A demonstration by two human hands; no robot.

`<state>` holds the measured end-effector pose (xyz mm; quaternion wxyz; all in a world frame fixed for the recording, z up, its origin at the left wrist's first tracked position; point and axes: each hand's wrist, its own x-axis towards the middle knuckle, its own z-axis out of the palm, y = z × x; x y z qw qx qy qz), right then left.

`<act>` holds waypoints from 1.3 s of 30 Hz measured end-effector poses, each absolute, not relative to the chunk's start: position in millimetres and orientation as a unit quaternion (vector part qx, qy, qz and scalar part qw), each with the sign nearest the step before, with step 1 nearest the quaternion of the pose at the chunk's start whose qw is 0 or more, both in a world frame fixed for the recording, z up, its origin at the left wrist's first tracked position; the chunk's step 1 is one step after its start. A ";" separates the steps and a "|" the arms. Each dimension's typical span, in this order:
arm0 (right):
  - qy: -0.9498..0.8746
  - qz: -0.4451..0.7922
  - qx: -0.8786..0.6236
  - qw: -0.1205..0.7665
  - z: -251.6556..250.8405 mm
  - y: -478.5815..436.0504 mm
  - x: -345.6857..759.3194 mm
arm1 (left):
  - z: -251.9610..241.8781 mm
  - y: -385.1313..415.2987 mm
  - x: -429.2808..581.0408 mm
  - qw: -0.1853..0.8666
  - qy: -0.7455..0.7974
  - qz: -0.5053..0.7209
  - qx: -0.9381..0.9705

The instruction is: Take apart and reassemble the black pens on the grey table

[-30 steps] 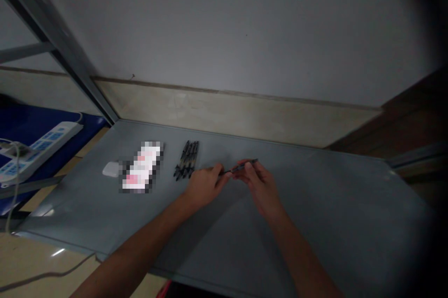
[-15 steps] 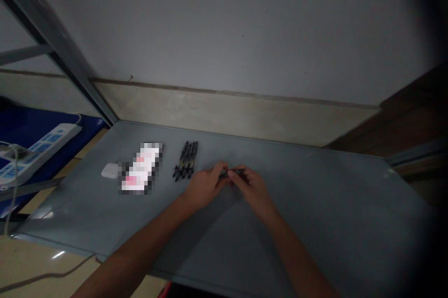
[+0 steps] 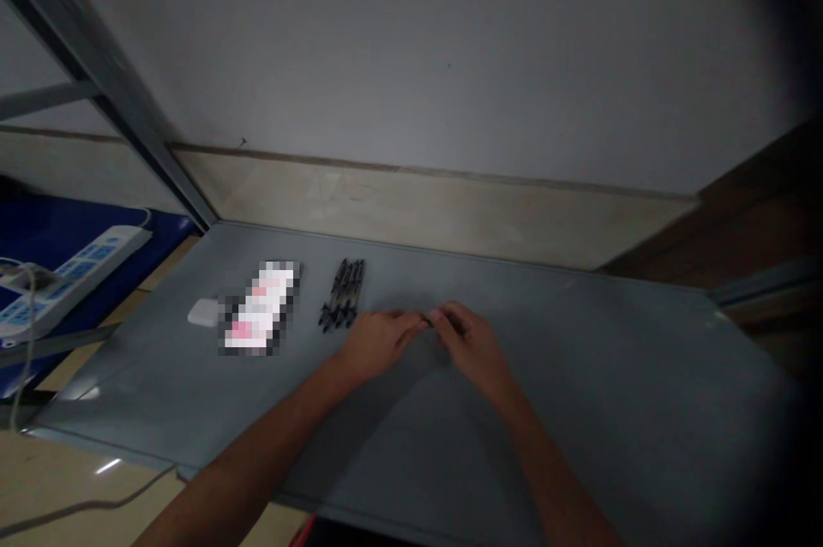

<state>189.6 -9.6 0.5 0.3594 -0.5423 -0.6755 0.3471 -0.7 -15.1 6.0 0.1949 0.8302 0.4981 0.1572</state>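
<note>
My left hand (image 3: 378,343) and my right hand (image 3: 468,341) meet fingertip to fingertip over the middle of the grey table. Both are closed on a dark pen (image 3: 428,322), of which only a small bit shows between the fingers; the rest is hidden. Just left of my left hand, several black pens (image 3: 345,291) lie side by side in a row on the tabletop.
Left of the pens lies a phone (image 3: 262,307) with a blurred-out screen, beside a small white case (image 3: 204,312). A white power strip (image 3: 70,281) rests on a blue surface at far left. The grey table (image 3: 610,410) backs onto a wall.
My fingers have shifted along the pen, and less of it shows now. My left thumb has come down, and my right hand has moved slightly to the right. The pens in the row stay put.
</note>
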 end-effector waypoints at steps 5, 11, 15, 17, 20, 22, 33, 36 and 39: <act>-0.695 0.387 -0.489 0.356 4.1 -8.7 193.3 | 8.9 -12.7 -3.2 0.198 0.497 0.152 0.831; -0.706 0.352 -0.525 0.319 8.2 -10.1 196.3 | 7.9 -14.3 -3.1 0.200 0.451 0.149 0.857; -0.700 0.401 -0.487 0.334 8.7 -9.8 195.6 | 5.2 -13.5 -2.2 0.194 0.497 0.128 0.836; -0.712 0.365 -0.503 0.327 7.9 -9.4 195.0 | 4.9 -13.5 -1.8 0.195 0.504 0.129 0.831; -0.725 0.310 -0.534 0.306 7.6 -9.9 195.2 | 5.1 -14.3 -1.5 0.204 0.474 0.138 0.845; -0.729 0.318 -0.525 0.303 9.1 -10.9 196.1 | 5.2 -14.7 -1.2 0.208 0.463 0.138 0.851; -0.752 0.303 -0.511 0.285 8.7 -11.8 195.3 | 7.9 -13.6 -2.6 0.213 0.477 0.122 0.844; -0.748 0.303 -0.513 0.293 8.3 -13.4 191.2 | 7.9 -14.0 -2.7 0.217 0.478 0.126 0.842; -0.737 0.311 -0.519 0.302 8.4 -13.8 189.4 | 8.2 -14.0 -2.5 0.233 0.481 0.141 0.834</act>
